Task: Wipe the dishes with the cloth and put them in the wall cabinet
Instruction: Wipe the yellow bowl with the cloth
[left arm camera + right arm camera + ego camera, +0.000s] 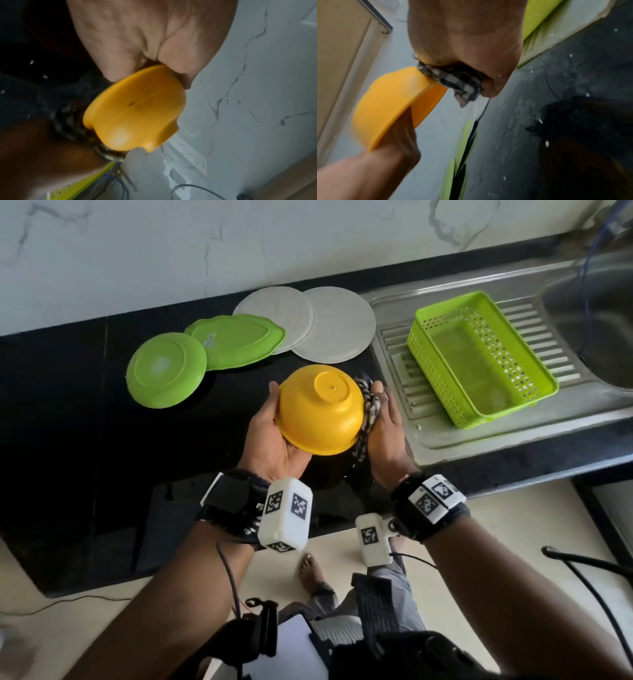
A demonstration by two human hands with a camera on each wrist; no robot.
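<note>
Right now the left hand point(274, 440) cups a round yellow plastic bowl point(320, 410) held bottom-up and tilted above the black stone counter point(68, 412), palm under the rim and thumb up along the bowl's left side. The right hand point(385, 428) grips a bunched dark-and-white checked cloth point(368, 405) and presses it against the bowl's right wall; in the right wrist view the cloth point(453, 81) sits at the bowl's rim point(426, 86), squeezed under curled fingers, though blur makes it hard to say whether any cloth reaches inside.

Behind the bowl, 4 dishes lie upside down on the counter in an overlapping row: a round green plastic plate point(166, 369), a green scallop-edged plastic plate point(236, 340), and 2 grey speckled round plates point(277, 313) point(339, 325). A lime-green perforated plastic basket point(479, 357) stands on the ribbed steel drainboard point(442, 436) to the right, beside the sink basin point(596, 313).
</note>
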